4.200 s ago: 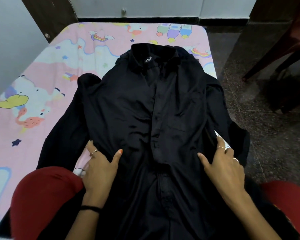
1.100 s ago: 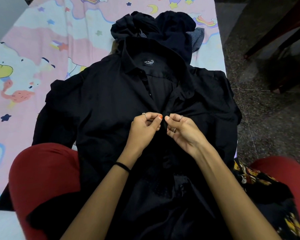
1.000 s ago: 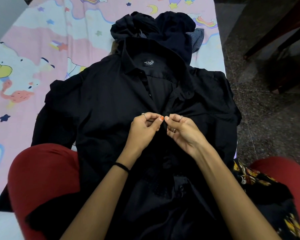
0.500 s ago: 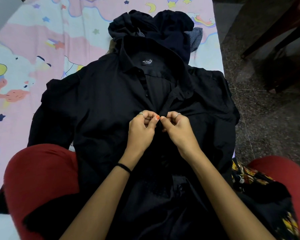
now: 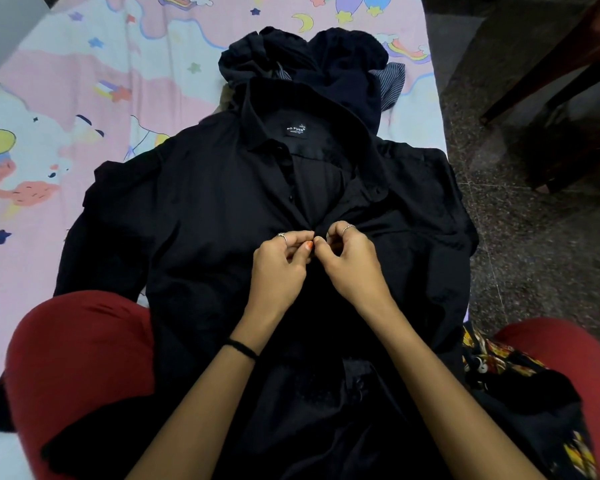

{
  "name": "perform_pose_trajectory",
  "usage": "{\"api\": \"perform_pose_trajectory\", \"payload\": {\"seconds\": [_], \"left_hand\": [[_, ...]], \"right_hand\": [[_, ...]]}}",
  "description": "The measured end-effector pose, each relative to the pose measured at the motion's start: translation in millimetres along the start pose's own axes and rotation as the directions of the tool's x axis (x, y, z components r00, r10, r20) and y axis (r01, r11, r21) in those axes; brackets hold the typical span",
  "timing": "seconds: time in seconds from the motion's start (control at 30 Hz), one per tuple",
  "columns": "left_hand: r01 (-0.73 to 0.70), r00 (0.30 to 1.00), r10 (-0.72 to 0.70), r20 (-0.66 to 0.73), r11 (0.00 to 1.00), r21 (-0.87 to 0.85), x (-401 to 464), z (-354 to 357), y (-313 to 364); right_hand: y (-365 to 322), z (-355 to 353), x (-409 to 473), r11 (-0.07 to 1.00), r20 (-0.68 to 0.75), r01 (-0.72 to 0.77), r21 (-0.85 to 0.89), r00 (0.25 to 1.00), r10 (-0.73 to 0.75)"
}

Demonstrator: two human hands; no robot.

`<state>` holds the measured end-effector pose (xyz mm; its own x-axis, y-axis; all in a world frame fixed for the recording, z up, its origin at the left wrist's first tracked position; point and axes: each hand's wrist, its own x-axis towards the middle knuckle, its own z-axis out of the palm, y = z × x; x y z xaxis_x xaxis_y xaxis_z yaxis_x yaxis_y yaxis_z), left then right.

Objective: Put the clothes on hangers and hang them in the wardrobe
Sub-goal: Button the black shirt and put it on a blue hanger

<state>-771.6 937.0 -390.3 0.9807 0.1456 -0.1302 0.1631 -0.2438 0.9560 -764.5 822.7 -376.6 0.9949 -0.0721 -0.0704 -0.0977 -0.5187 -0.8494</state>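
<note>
Black shirt (image 5: 201,216) placket, fingers (image 5: 293,241) closer together

A black collared shirt (image 5: 194,216) lies face up across the middle of the frame, collar toward the top, its neck label showing and the upper placket open. Its sleeves spread to both sides. Just above the collar sits a crumpled heap of dark clothes (image 5: 329,60), perhaps including a striped piece.

I see both forearms reaching forward, my left hand (image 5: 279,268) and right hand (image 5: 352,263) side by side, fingers curled, thumb tips nearly touching, each in a pinching grip.
</note>
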Motion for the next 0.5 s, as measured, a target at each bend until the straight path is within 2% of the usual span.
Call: {"api": "perform_pose_trajectory", "payload": {"seconds": [0.17, 0.27, 0.4, 0.5], "left_hand": [[-0.049, 0.996, 0.054, -0.072, 0.996, 0.071, -1.8, -2.6, 3.9], [-0.048, 0.997, 0.054, -0.062, 0.995, 0.086, -4.0, -2.2, 4.5], [0.018, 0.999, -0.019, -0.039, 1.000, -0.018, -5.0, -4.4, 2.1], [0.024, 1.000, -0.025, -0.015, 0.999, -0.044, -4.5, -5.8, 4.1]], "right_hand": [[1.9, 6.9, -2.4, 0.991, -0.089, 0.053, -0.125, 0.994, -0.064], [1.6, 8.7, -5.3, 0.996, -0.109, 0.051, -0.072, 0.992, -0.059], [1.4, 7.5, -6.1, 0.999, -0.068, 0.049, 0.002, 0.996, -0.049], [2.2, 7.5, -7.7, 0.998, -0.089, 0.060, 0.019, 0.994, -0.059]]}}
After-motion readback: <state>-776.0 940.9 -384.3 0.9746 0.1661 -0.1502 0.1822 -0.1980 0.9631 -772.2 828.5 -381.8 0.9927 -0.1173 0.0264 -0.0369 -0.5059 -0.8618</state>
